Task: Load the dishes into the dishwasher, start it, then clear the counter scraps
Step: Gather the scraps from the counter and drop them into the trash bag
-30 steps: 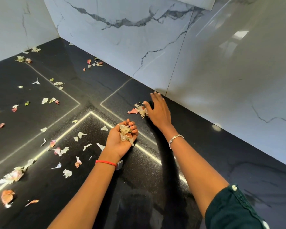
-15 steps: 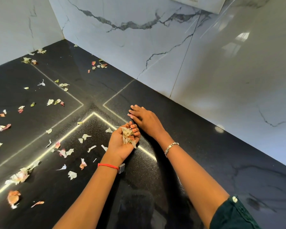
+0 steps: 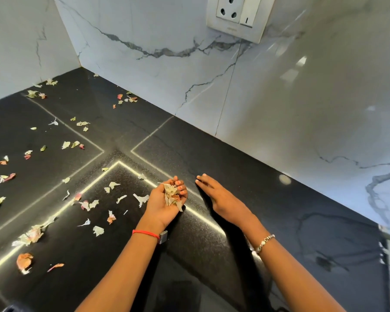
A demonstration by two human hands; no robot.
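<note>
Left hand (image 3: pixel 167 204), fingers curled, cups papery peel scraps (image 3: pixel 172 195); right hand (image 3: pixel 221 197), fingers straight, holds nothing. Scraps likely light, flimsy: sweep, not pinch.

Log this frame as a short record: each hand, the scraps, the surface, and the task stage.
left hand: palm up, cupped round gathered scraps
right hand: fingers straight, beside the left, holds nothing
loose scraps: many, scattered over the counter's left part
counter: black, glossy
wall socket: on the marble wall above
stage: scraps partly gathered, not yet cleared
</note>
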